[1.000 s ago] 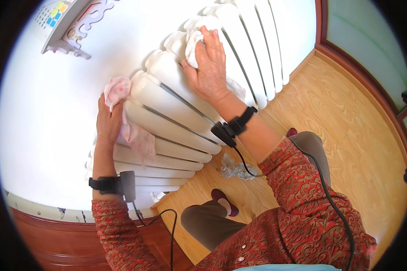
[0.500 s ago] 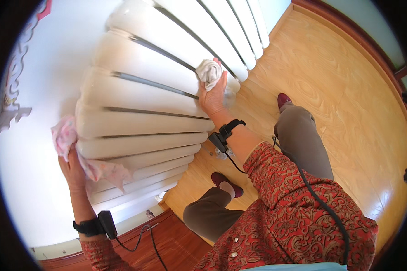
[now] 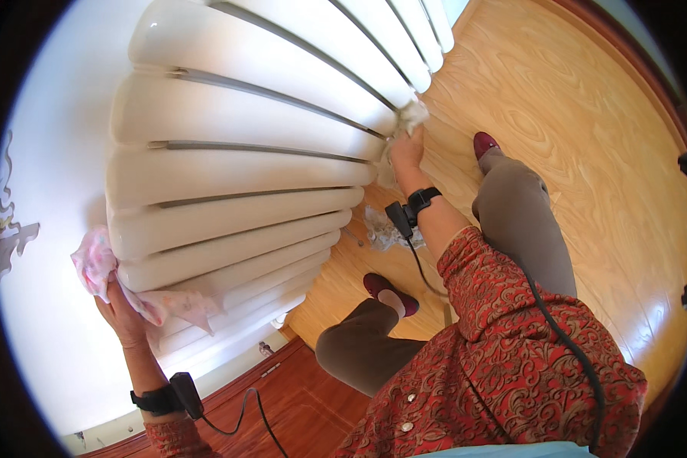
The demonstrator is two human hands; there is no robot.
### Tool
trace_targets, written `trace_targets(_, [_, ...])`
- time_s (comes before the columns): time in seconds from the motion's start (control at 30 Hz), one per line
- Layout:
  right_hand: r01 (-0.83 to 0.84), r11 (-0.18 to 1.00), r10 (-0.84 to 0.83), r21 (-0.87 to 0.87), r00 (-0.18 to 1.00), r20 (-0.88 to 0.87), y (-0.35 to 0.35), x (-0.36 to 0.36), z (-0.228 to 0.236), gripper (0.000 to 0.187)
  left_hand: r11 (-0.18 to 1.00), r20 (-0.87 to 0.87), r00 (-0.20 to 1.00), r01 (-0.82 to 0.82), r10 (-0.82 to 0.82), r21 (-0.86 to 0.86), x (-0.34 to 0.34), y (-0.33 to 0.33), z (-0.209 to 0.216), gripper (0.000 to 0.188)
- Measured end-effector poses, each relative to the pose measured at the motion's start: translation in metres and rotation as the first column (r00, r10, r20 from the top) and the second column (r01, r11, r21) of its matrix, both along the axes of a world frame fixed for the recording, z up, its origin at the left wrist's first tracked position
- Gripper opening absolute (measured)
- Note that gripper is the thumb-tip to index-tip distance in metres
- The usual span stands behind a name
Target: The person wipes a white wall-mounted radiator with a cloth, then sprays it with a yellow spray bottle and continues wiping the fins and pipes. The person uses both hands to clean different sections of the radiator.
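Note:
A white radiator (image 3: pixel 244 114) with broad rounded columns fills the upper left, against the wall. At its left end my left hand (image 3: pixel 124 314) is closed on a pink patterned cloth (image 3: pixel 93 263), whose loose part drapes over the columns. My right hand (image 3: pixel 408 151) grips a crumpled whitish cloth (image 3: pixel 413 114) at the radiator's right end, beside the column tips. The cloth and the fingertips there are slightly blurred and partly hidden. Both wrists wear black straps with small boxes and cables.
Crumpled clear plastic (image 3: pixel 385 229) lies on the light wood floor (image 3: pixel 557 91) by the radiator. My feet in dark red shoes (image 3: pixel 390 295) stand on that floor. A reddish-brown wooden panel (image 3: pixel 305 401) is at the bottom. A decorative wall motif (image 3: pixel 11 229) shows at far left.
My right hand has moved with the whitish cloth from the radiator's columns rightward to their ends. My left hand still holds the pink cloth at the left end. The view has shifted somewhat.

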State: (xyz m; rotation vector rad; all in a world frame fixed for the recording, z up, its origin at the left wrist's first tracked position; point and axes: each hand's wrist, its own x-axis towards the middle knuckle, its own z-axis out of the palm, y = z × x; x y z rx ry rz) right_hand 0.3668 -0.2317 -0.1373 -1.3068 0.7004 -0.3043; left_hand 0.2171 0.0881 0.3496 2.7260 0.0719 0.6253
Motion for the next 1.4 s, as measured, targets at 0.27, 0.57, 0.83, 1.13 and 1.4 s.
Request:
trace_targets(0.27, [-0.058,0.982,0.107,-0.182,0.956,0.273,0.018,0.003,0.142,0.052,0.994,0.04,0.997,0.055,-0.059,0.093,0.005,-0.011,-0.005,0.033])
trace_targets(0.57, [0.239,0.862,0.202,-0.446,0.646,0.736,0.012,-0.006,0.296,0.047,0.985,0.085,0.993,0.069,-0.083,0.16,0.007,-0.023,-0.007,0.031])
trace_targets(0.83, [0.219,0.837,0.101,-0.502,0.839,0.535,0.011,0.004,0.153,0.047,0.992,0.079,0.994,0.068,-0.076,0.102,0.003,-0.015,-0.006,0.032])
trace_targets(1.13, [0.038,0.924,0.084,-0.379,0.95,0.299,0.019,-0.002,0.033,0.047,0.997,0.044,0.999,0.027,-0.03,0.067,0.0,-0.005,-0.002,0.033])
trace_targets(1.4, [-0.031,0.957,0.122,-0.29,0.946,0.301,0.035,-0.007,0.128,0.06,0.984,0.128,0.987,0.079,-0.1,0.161,0.004,-0.012,-0.008,0.031])
